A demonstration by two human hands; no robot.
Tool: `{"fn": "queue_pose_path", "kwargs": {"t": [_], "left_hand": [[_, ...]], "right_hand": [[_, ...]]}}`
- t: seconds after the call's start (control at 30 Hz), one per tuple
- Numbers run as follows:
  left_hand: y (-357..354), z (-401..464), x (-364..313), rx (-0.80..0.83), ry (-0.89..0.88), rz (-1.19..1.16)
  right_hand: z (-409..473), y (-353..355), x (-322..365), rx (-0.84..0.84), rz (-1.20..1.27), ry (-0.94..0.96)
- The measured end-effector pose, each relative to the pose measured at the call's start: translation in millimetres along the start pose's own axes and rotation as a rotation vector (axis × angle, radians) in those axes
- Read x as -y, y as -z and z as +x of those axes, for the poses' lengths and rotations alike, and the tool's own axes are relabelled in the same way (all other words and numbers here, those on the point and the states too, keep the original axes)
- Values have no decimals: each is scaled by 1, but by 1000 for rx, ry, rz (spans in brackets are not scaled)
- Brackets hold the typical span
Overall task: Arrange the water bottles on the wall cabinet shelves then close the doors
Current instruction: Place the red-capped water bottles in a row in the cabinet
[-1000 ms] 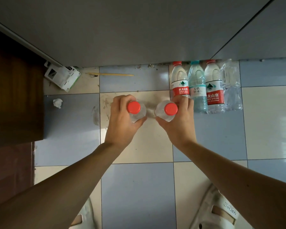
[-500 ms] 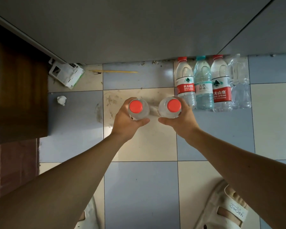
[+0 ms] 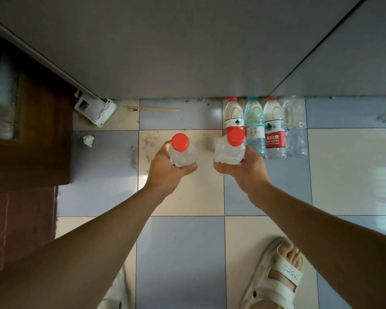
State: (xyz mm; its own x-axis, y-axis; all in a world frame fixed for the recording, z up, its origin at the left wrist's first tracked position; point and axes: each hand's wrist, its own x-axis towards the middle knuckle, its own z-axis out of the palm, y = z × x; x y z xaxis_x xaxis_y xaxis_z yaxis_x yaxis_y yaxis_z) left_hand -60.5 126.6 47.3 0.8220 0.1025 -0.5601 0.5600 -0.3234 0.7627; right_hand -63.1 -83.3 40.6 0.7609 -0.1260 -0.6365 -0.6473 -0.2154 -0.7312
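Observation:
I look straight down at a tiled floor. My left hand (image 3: pixel 165 172) grips a clear red-capped water bottle (image 3: pixel 182 152) held upright above the floor. My right hand (image 3: pixel 243 172) grips a second red-capped bottle (image 3: pixel 231 150) beside it, a small gap between the two. On the floor against the grey wall stand more bottles: a red-labelled one (image 3: pixel 233 117) partly behind my right bottle, a pale blue one (image 3: pixel 254 128), another red-labelled one (image 3: pixel 274 130) and a clear unlabelled one (image 3: pixel 295 128). No cabinet shelves show.
A dark wooden cabinet or door (image 3: pixel 29 130) fills the left side. A white carton (image 3: pixel 95 108), a chopstick (image 3: pixel 152 108) and a crumpled paper scrap (image 3: pixel 88 140) lie on the floor by the wall. My sandalled feet (image 3: pixel 279 275) are at the bottom.
Both hands have lifted their bottles up toward the camera and drawn slightly apart. The view has shifted so the floor bottles sit nearer my right hand.

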Motion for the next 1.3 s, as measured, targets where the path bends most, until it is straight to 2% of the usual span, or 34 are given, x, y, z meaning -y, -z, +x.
{"fn": "queue_pose_path", "kwargs": {"t": [0.33,0.6,0.9,1.17,1.3], "left_hand": [[71,-90,-167,73,-144,40],[136,-204,-309,-29,-235,-70],[216,-317,-471,-112,-438,-179],[268,-394,-605,-170,-632,-138],[281,-424,-685,-280,-754,-95]], "right_hand": [[-107,54,165,68,-98,166],[-231,85,317,128,-148,322],[-373,135,475,101,-48,460],[-462,203,610,174,-33,623],[-492,240,682,153,-24,739]]}}
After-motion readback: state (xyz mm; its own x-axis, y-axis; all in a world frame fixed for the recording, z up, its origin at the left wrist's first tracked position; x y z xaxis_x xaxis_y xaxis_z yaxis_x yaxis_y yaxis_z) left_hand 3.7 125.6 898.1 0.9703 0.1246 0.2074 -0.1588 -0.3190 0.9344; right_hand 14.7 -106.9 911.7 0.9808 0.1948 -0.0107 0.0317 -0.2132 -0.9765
